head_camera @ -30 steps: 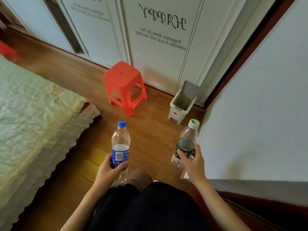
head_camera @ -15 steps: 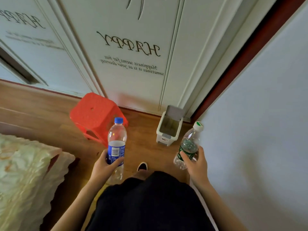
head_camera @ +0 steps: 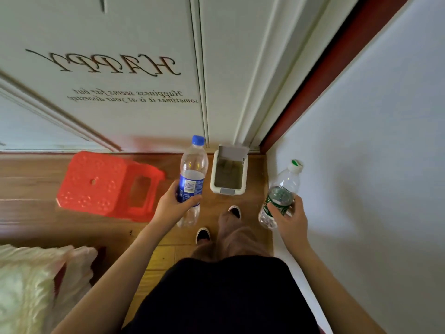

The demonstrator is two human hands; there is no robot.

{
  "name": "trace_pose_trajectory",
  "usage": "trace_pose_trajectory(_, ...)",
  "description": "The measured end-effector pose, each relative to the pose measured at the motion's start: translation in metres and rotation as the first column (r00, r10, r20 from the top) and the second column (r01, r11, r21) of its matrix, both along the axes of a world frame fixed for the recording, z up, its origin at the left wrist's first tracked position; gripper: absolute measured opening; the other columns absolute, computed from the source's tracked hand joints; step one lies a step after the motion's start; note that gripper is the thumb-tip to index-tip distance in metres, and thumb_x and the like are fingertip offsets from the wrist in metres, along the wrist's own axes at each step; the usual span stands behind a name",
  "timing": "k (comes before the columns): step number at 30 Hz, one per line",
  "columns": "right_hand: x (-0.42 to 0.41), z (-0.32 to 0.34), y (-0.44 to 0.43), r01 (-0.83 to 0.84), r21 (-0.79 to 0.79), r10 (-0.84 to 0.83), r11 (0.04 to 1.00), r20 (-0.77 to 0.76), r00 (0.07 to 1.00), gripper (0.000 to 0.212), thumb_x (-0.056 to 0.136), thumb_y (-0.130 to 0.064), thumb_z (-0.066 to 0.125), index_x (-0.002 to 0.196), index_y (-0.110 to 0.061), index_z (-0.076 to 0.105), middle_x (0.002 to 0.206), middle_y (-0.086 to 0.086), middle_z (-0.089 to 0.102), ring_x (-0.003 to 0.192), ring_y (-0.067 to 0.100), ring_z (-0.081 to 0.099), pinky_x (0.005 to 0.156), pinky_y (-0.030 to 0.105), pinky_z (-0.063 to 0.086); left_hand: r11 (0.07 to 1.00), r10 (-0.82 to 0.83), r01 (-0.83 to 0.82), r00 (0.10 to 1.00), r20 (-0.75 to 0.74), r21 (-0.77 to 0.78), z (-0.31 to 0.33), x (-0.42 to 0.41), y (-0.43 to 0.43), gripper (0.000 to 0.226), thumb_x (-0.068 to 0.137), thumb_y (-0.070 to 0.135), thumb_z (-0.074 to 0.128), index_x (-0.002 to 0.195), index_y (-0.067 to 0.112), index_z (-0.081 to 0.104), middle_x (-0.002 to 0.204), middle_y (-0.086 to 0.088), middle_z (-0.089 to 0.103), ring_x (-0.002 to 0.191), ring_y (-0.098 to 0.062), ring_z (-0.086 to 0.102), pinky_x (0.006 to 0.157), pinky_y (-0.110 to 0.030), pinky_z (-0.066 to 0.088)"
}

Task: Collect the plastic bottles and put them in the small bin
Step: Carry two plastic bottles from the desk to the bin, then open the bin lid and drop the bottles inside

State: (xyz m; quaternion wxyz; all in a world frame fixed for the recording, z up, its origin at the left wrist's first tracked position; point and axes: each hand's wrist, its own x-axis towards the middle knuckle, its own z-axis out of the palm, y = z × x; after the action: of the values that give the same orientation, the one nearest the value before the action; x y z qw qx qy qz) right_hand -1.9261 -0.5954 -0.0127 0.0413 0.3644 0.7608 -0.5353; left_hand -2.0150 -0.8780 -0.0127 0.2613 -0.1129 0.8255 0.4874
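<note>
You are bringing both bottles, blue-capped [head_camera: 192,174] in your left hand [head_camera: 174,206], green-labelled [head_camera: 280,196] in your right hand [head_camera: 290,219], fingers wrapped closed around each, closer to the open small bin [head_camera: 228,173] now just ahead of your feet, beside the red stool [head_camera: 108,184].

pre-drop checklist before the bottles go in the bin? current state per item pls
1. Left hand grips the blue-label bottle around its label: ok.
2. Right hand grips the green-label bottle around its label: ok.
3. Small bin lid is up and the opening is exposed: ok.
4. Floor between the shoes and the bin is free of objects: ok.
5. Red stool sits to the left, apart from the bin: ok.
6. Room inside the bin for both bottles: cannot tell; the visible part looks empty, but neither bottle is over the opening yet.
</note>
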Motion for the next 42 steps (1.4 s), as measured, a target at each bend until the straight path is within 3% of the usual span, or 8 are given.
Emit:
trace_pose_trajectory(7,-0.081,-0.076,0.028,-0.025,-0.067,0.027,0.997,0.035,0.999,0.056,0.087,-0.024,0.073,0.133,-0.02,0.043,0.117,-0.014,0.055,0.105,0.006,0.057,0.086,0.012,0.048,0.993,0.073,-0.087,0.981,0.182,0.074,-0.083,-0.054,0.055,0.054,0.074,0.022,0.081,0.119,0.021,0.051,0.105,0.0,0.071,0.094,-0.016,0.069,0.088,-0.038,0.055)
trace_pose_trajectory(12,-0.121,-0.154,0.041,-0.001,-0.116,0.005,0.993,0.032,0.999,0.056,0.086,-0.023,0.074,0.132,-0.02,0.043,0.109,-0.029,0.053,0.098,-0.006,0.058,0.074,0.001,0.049,0.998,0.024,-0.036,0.974,0.227,0.048,-0.159,-0.094,0.096,0.053,0.074,0.021,0.081,0.116,0.029,0.05,0.098,0.01,0.069,0.077,0.005,0.066,0.07,-0.016,0.051)
trace_pose_trajectory(18,-0.135,-0.28,0.051,0.118,-0.194,-0.118,0.974,0.012,0.993,0.061,0.085,-0.019,0.074,0.136,-0.025,0.043,0.114,-0.028,0.055,0.095,-0.021,0.06,0.076,0.001,0.049,0.989,-0.145,0.133,0.965,0.218,0.067,-0.295,-0.128,0.13,0.062,0.063,0.027,0.087,0.116,0.028,0.056,0.1,0.013,0.07,0.093,-0.008,0.069,0.083,-0.027,0.055)
trace_pose_trajectory(22,-0.125,-0.357,0.06,0.187,-0.199,-0.199,0.962,-0.041,0.979,0.052,0.084,-0.017,0.074,0.127,-0.028,0.046,0.113,-0.024,0.06,0.094,-0.019,0.063,0.079,0.004,0.051,0.973,-0.224,0.214,0.965,0.137,0.08,-0.382,-0.136,0.146,0.069,0.06,0.029,0.089,0.121,0.026,0.057,0.106,0.012,0.071,0.099,-0.003,0.067,0.087,-0.023,0.053)
trace_pose_trajectory(26,-0.113,-0.409,0.066,0.212,-0.187,-0.232,0.959,-0.093,0.968,0.044,0.085,-0.011,0.072,0.12,-0.029,0.052,0.112,-0.018,0.066,0.097,-0.01,0.066,0.082,0.009,0.053,0.961,-0.276,0.275,0.958,0.072,0.032,-0.445,-0.151,0.156,0.067,0.061,0.033,0.087,0.118,0.033,0.052,0.1,0.023,0.064,0.094,0.004,0.061,0.077,-0.012,0.047)
trace_pose_trajectory(29,-0.107,-0.434,0.067,0.222,-0.212,-0.249,0.952,-0.11,0.962,0.042,0.084,-0.009,0.072,0.117,-0.031,0.055,0.105,-0.018,0.071,0.101,-0.003,0.068,0.084,0.013,0.055,0.943,-0.332,0.333,0.942,0.048,-0.02,-0.487,-0.158,0.168,0.072,0.066,0.028,0.085,0.128,0.026,0.048,0.106,0.018,0.06,0.097,-0.001,0.056,0.078,-0.011,0.039)
trace_pose_trajectory(35,-0.098,-0.453,0.065,0.25,-0.247,-0.288,0.936,-0.13,0.949,0.051,0.075,-0.023,0.07,0.123,-0.02,0.056,0.113,-0.002,0.07,0.103,0.005,0.069,0.086,0.016,0.055,0.961,-0.269,0.275,0.953,0.141,-0.018,-0.557,-0.157,0.187,0.077,0.069,0.015,0.084,0.135,0.019,0.045,0.13,-0.002,0.06,0.124,-0.022,0.054,0.096,-0.028,0.044)
trace_pose_trajectory(42,-0.09,-0.456,0.064,0.248,-0.249,-0.291,0.936,-0.151,0.945,0.042,0.073,-0.02,0.071,0.112,-0.029,0.058,0.1,-0.013,0.074,0.097,0.001,0.069,0.079,0.012,0.054,0.967,-0.244,0.253,0.952,0.184,-0.024,-0.575,-0.151,0.194,0.077,0.071,0.014,0.083,0.136,0.021,0.043,0.134,-0.004,0.057,0.127,-0.025,0.052,0.102,-0.036,0.045)
